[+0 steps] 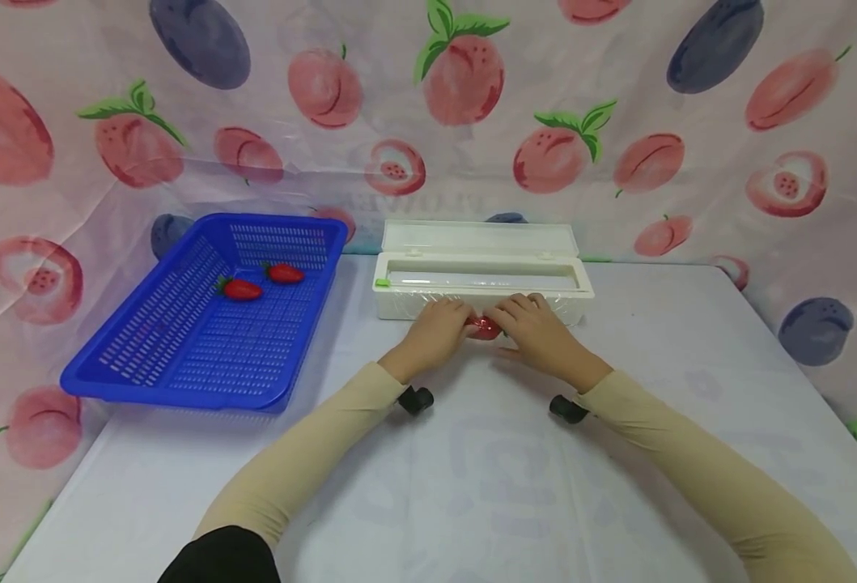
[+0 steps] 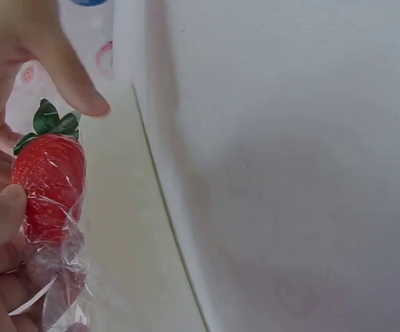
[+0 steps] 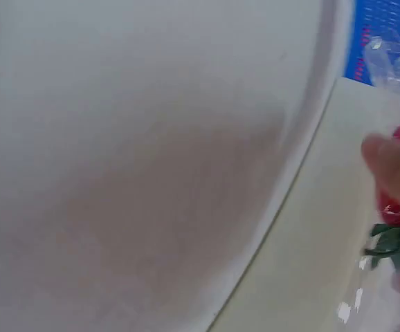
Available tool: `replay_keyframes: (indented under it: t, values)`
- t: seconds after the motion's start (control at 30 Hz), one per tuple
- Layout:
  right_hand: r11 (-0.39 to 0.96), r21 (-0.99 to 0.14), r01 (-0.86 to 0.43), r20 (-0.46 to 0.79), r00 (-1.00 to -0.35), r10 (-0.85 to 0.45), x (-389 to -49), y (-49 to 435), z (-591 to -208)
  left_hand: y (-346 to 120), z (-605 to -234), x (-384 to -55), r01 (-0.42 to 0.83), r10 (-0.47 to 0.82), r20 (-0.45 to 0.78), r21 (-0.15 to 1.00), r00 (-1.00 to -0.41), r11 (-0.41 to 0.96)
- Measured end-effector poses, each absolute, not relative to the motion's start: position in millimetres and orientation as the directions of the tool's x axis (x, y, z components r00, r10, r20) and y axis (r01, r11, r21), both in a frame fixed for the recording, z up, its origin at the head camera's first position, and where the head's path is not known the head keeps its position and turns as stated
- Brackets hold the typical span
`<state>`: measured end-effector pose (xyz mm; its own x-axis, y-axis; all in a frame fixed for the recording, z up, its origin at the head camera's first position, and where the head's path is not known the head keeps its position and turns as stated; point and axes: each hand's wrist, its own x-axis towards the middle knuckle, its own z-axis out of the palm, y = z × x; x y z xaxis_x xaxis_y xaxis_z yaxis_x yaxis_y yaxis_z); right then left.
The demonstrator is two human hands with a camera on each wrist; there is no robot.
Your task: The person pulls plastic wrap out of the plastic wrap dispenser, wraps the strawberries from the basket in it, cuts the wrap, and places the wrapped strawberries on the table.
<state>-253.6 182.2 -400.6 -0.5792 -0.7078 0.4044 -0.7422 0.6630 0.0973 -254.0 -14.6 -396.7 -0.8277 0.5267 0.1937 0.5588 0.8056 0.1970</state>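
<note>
A red strawberry [image 1: 483,327] with green leaves [image 2: 48,124] is held before the front of a white cling film box [image 1: 581,304]. Clear film [image 2: 65,270] covers its body and bunches past the tip. My left hand [image 1: 431,336] pinches the strawberry, its thumb on the red side in the left wrist view. At the leafy end is my right hand [image 1: 540,340], its thumb spread away from the fruit and its fingers close behind the leaves. In the right wrist view a blurred thumb [image 3: 397,169] hides part of the strawberry [image 3: 394,207].
The box's lid [image 1: 479,239] stands raised at the back. To the left is a blue plastic basket [image 1: 253,397] with two strawberries [image 1: 240,289] inside. A white cloth [image 1: 508,486] covers the table, and a fruit-print sheet [image 1: 472,162] hangs behind.
</note>
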Motion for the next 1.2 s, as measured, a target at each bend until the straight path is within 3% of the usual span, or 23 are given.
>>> replay_keyframes:
  t: [0.1, 0.2, 0.4, 0.6, 0.87, 1.2]
  values:
    - [0.633, 0.17, -0.755, 0.482, -0.497, -0.722, -257.1, 181.8, -402.1, -16.0, -395.8, -255.3, 0.564, 0.527, 0.201, 0.246, -0.825, 0.788]
    - [0.629, 0.194, -0.753, 0.522, -0.464, -0.716, -260.1, 181.4, -403.1, -17.6, -396.6, -254.8, 0.568, 0.521, 0.238, 0.226, -0.82, 0.791]
    - [0.641, 0.175, -0.747, 0.526, -0.48, -0.702, -261.4, 182.7, -403.1, -19.5, -398.3, -252.0, 0.592, 0.543, 0.348, 0.046, -0.764, 0.804]
    - [0.638, 0.167, -0.751, 0.541, -0.472, -0.696, -261.5, 184.1, -404.5, -16.2, -401.2, -250.9, 0.582, 0.584, 0.346, -0.121, -0.734, 0.804]
    - [0.674, 0.106, -0.731, 0.485, -0.554, -0.677, -263.1, 188.3, -406.9, -13.0, -401.4, -252.7, 0.567, 0.576, 0.423, -0.161, -0.7, 0.808]
    - [0.686, 0.021, -0.727, 0.418, -0.617, -0.667, -267.9, 191.9, -404.0, -17.9, -401.5, -257.6, 0.604, 0.578, 0.349, -0.04, -0.738, 0.796]
